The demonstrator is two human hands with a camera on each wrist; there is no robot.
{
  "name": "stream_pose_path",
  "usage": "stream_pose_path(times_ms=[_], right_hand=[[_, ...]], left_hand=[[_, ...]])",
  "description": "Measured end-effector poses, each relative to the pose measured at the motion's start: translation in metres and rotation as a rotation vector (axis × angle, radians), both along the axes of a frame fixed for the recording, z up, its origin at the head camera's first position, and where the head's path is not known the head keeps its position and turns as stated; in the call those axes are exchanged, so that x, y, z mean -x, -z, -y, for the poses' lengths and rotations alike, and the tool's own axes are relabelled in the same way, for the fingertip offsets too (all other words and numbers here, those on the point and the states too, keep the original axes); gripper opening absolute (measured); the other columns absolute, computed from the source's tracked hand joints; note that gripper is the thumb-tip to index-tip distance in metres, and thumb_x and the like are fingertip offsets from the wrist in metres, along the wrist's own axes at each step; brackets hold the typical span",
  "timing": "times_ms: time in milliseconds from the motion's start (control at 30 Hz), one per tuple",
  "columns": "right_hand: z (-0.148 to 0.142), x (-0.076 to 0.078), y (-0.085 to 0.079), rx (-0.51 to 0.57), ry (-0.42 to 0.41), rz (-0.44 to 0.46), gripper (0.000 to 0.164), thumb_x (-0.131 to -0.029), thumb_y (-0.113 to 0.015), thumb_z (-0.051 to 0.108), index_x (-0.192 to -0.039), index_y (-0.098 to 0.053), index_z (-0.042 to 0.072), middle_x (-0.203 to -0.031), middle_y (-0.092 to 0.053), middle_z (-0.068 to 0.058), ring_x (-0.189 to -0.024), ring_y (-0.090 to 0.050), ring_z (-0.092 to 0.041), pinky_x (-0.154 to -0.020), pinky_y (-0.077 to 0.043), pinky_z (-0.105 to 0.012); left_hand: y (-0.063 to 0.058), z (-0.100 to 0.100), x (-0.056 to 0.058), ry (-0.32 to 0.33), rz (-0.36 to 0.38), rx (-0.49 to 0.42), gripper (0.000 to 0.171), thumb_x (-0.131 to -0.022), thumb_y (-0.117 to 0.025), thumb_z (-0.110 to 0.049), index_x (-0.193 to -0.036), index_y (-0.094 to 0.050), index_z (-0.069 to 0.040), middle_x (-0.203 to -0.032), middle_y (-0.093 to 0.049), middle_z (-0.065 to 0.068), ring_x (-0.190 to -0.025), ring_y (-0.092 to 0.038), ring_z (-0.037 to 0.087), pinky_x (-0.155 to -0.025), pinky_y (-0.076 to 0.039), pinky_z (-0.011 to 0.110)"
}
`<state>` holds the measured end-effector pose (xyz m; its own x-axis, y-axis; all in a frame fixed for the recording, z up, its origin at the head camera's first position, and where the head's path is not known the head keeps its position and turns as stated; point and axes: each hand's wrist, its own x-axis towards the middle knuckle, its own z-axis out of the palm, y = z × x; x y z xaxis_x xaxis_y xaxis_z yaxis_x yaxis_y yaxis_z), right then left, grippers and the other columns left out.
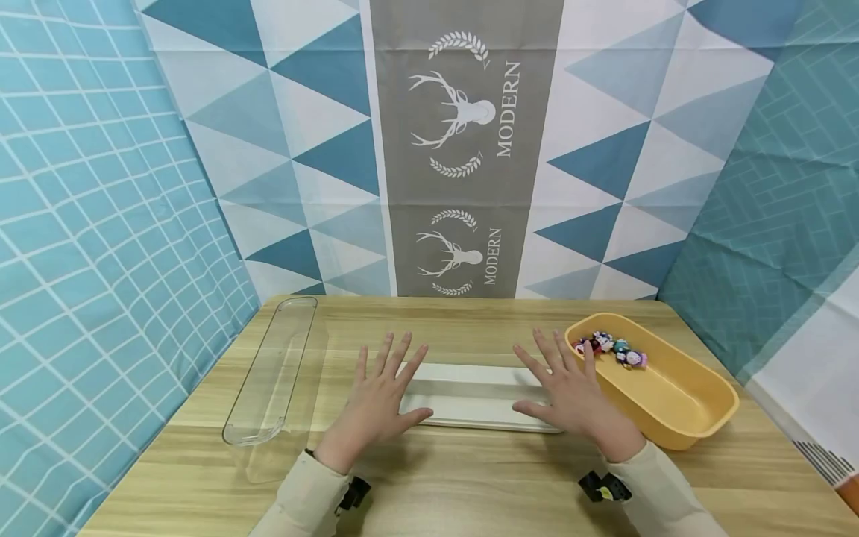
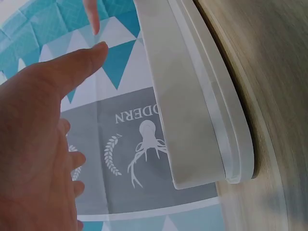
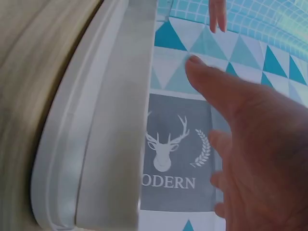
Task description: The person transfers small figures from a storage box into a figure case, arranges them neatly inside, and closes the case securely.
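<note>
A long white tray-like piece [image 1: 470, 415] with a raised edge lies crosswise in the middle of the wooden table. My left hand [image 1: 382, 399], palm down with fingers spread, overlaps its left end in the head view. The right hand [image 1: 570, 395] is spread the same way over its right end. Neither hand grips anything. In the left wrist view the thumb [image 2: 79, 65] points toward the long side of the white piece [image 2: 183, 106]. The right wrist view likewise has the thumb [image 3: 207, 77] beside the white piece [image 3: 113, 125], fingers partly hidden behind the palm.
A clear plastic bin [image 1: 275, 380] stands at the table's left. On the right is a yellow-orange basin [image 1: 671, 403] with several small colourful figures [image 1: 614, 349] at its far end. Patterned cloth [image 1: 463, 246] hangs behind the wooden table [image 1: 470, 485], and more cloth hangs along both sides.
</note>
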<state>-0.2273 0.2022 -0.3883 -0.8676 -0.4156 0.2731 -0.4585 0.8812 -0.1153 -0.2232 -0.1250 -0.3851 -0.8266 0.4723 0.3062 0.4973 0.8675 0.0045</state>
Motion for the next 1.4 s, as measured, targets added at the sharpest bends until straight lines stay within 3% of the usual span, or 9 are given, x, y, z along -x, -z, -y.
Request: stream_pose_path(times_ms=[167, 367, 533, 667, 900, 1167, 1400], right_hand=[[-0.006, 0.002, -0.004, -0.005, -0.076, -0.008, 0.087, -0.083, -0.078, 0.044, -0.155, -0.036, 0.018, -0.163, -0.016, -0.020, -0.147, -0.008, -0.047, -0.110, 0.000, -0.075], [-0.013, 0.001, -0.013, -0.011, -0.097, -0.032, 0.083, -0.082, -0.081, 0.035, -0.153, -0.039, 0.021, -0.159, -0.026, -0.021, -0.143, -0.021, -0.048, -0.107, -0.013, -0.078], [-0.018, -0.003, -0.023, 0.006, -0.108, -0.046, 0.076, -0.084, -0.080, 0.029, -0.151, -0.044, 0.024, -0.156, -0.033, -0.020, -0.140, -0.027, -0.048, -0.105, -0.011, -0.079], [-0.021, -0.004, -0.031, 0.004, -0.115, -0.056, 0.070, -0.087, -0.077, 0.026, -0.149, -0.046, 0.024, -0.152, -0.039, -0.020, -0.137, -0.033, -0.047, -0.104, -0.014, -0.079], [-0.029, -0.005, -0.040, -0.016, -0.143, -0.131, 0.061, -0.088, -0.077, 0.023, -0.144, -0.053, 0.018, -0.140, -0.053, -0.021, -0.126, -0.048, -0.045, -0.100, -0.036, -0.071], [-0.042, -0.007, -0.046, 0.002, -0.136, -0.199, 0.053, -0.086, -0.077, 0.018, -0.137, -0.060, 0.014, -0.130, -0.059, -0.020, -0.118, -0.053, -0.044, -0.094, -0.041, -0.068], [-0.051, -0.007, -0.051, 0.024, -0.128, -0.251, 0.054, -0.083, -0.080, 0.015, -0.134, -0.062, 0.014, -0.126, -0.061, -0.019, -0.115, -0.054, -0.044, -0.090, -0.042, -0.067]], left_hand=[[-0.001, 0.003, 0.003, 0.050, -0.004, -0.060, 0.098, -0.084, -0.073, -0.056, -0.159, -0.026, -0.015, -0.165, -0.014, 0.014, -0.150, -0.008, 0.038, -0.117, -0.007, 0.066], [0.001, 0.011, 0.009, 0.100, -0.002, -0.116, 0.109, -0.073, -0.086, -0.048, -0.158, -0.027, -0.012, -0.163, -0.017, 0.018, -0.148, -0.013, 0.041, -0.115, -0.011, 0.068], [0.007, 0.016, 0.017, 0.107, 0.011, -0.132, 0.116, -0.066, -0.091, -0.046, -0.157, -0.027, -0.011, -0.161, -0.021, 0.020, -0.147, -0.018, 0.042, -0.115, -0.014, 0.068], [0.012, 0.022, 0.023, 0.106, 0.049, -0.162, 0.121, -0.062, -0.094, -0.040, -0.158, -0.026, -0.011, -0.161, -0.022, 0.021, -0.146, -0.021, 0.042, -0.114, -0.018, 0.068], [0.019, 0.029, 0.029, 0.099, 0.114, -0.231, 0.127, -0.059, -0.097, -0.035, -0.158, -0.022, -0.010, -0.160, -0.024, 0.021, -0.143, -0.025, 0.046, -0.110, -0.026, 0.068], [0.030, 0.035, 0.033, 0.099, 0.144, -0.262, 0.129, -0.057, -0.098, -0.036, -0.158, -0.022, -0.007, -0.155, -0.032, 0.024, -0.138, -0.033, 0.047, -0.107, -0.031, 0.068], [0.036, 0.038, 0.040, 0.117, 0.239, -0.354, 0.132, -0.057, -0.098, -0.030, -0.159, -0.018, -0.005, -0.154, -0.034, 0.024, -0.139, -0.032, 0.046, -0.113, -0.025, 0.065]])
